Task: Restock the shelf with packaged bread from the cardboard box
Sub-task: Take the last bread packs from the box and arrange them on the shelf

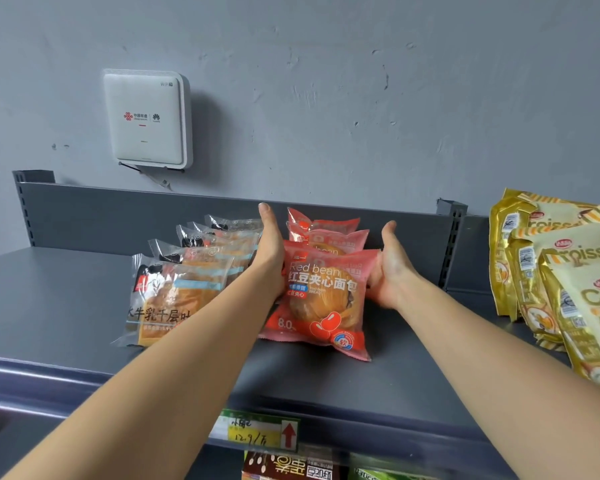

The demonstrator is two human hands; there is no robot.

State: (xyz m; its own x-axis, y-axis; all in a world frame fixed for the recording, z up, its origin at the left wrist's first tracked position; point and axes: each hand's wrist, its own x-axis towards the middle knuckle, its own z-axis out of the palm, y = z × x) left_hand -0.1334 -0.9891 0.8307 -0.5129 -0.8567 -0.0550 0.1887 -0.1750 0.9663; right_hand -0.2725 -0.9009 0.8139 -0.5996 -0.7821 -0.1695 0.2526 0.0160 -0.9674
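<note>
A row of red bean bread packs (322, 299) in red wrappers stands in the middle of the grey top shelf (56, 299). My left hand (270, 251) lies flat against the row's left side, fingers straight. My right hand (392, 265) presses the right side, palm facing in. Both hands squeeze the row between them. To the left, a row of clear-wrapped layered toast packs (184, 289) leans back, touching my left forearm. The cardboard box is out of view.
Gold croissant packs (561, 271) stand at the right end of the shelf. A white router box (146, 117) hangs on the grey wall above. A yellow price tag (257, 433) sits on the shelf's front edge, with other goods below it.
</note>
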